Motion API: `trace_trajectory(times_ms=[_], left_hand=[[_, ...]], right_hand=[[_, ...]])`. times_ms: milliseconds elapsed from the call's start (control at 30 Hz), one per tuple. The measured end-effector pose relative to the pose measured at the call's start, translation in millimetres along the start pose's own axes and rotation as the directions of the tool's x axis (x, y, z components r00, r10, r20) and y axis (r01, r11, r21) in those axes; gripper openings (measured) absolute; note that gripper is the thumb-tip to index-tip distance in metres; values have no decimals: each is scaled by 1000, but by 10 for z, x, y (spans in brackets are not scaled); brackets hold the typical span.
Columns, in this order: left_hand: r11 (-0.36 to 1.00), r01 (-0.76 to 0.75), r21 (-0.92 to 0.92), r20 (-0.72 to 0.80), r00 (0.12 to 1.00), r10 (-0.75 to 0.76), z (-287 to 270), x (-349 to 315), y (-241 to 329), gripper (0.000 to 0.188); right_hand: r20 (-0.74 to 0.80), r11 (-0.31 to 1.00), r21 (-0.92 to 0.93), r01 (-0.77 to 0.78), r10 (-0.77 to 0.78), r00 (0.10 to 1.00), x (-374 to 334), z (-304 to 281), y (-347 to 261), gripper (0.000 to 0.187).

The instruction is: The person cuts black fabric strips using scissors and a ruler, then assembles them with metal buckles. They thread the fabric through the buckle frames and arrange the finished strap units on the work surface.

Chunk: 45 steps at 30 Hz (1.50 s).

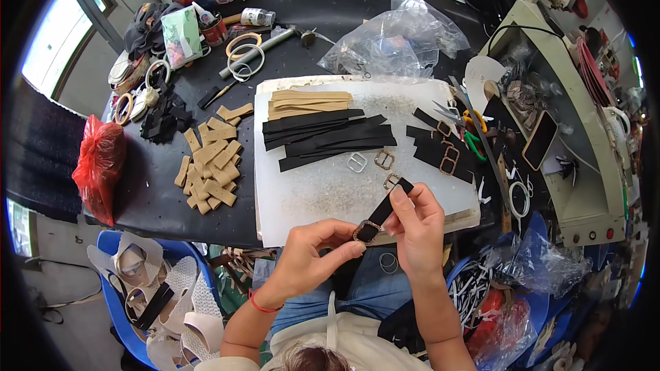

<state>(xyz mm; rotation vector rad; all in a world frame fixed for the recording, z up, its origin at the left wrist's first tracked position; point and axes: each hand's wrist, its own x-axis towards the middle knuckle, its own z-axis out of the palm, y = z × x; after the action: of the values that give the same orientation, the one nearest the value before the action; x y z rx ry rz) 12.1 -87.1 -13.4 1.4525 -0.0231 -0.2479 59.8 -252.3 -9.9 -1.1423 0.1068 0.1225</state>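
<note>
Over the front edge of a white board (309, 206), my right hand (418, 230) pinches a short black strap (386, 209) between thumb and fingers. My left hand (313, 251) grips a jewelled buckle (368, 232) at the strap's lower end. A second ornate buckle (392, 181) shows by my right thumb; whether it is on the strap I cannot tell. Just beyond lie a silver buckle (357, 162) and a brown buckle (384, 159). Long black strips (330, 139) and tan strips (309, 102) are stacked farther back. Black straps with buckles (443, 151) lie at the right.
Folded tan pieces (212, 161) are heaped left of the board, near a red plastic bag (100, 165). Scissors (473, 139) rest at the right beside a phone (540, 140). Clear bags (402, 34) lie behind. A blue bin (113, 288) of shoe uppers stands below left.
</note>
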Motion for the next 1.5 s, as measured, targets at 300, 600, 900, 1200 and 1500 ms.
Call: trace_trajectory(times_ms=[300,600,900,1200,1500], left_hand=[[981,92,-172,-67,992,-105,-275,-3,44,27],[947,265,-182,132,961,-243,-391,39,150,26],[967,187,-175,41,982,-182,-357,17,63,33],[932,212,-295,21,976,-215,-317,98,47,35],[681,-194,706,-258,825,502,-469,407,145,14]], right_hand=[[65,762,-548,345,-373,926,-139,-128,182,28],[749,151,-613,776,-199,631,-22,-51,-173,41],[749,196,-614,765,-163,642,-1,-92,-145,43],[703,288,-611,737,-230,673,24,-162,-86,44],[376,49,-868,495,-587,717,547,-792,-441,36]])
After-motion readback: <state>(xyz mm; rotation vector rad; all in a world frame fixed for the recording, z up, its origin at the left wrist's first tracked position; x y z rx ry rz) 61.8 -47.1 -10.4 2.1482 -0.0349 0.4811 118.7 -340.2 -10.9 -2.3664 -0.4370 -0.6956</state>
